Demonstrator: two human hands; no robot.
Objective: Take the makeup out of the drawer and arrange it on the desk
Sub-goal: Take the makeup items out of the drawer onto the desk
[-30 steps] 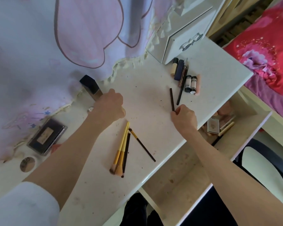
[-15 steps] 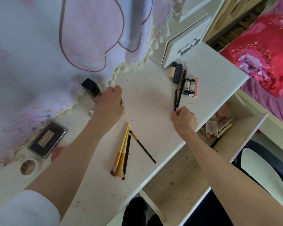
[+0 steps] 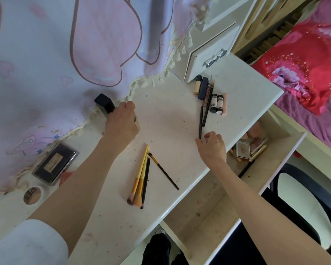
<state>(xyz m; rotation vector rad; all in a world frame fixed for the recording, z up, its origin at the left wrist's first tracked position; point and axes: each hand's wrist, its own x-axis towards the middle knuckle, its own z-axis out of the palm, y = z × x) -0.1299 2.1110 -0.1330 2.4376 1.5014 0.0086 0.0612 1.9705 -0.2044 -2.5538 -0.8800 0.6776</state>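
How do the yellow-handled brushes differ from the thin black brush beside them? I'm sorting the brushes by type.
The yellow-handled brushes have thick yellow and gold handles; the thin black brush has a slim dark handle with a gold band near its tip. The yellow-handled brushes end in wide, fluffy heads toward the desk's front edge; the thin black brush has a tiny head pointing away from that edge. The yellow ones lie together; the black one angles off alone. All lie flat on the desk, untouched by either hand.

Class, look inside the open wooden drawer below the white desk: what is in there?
In the open wooden drawer, a white compact box, a gold tube and pinkish items sit far right; anything beneath the desk edge is hidden.
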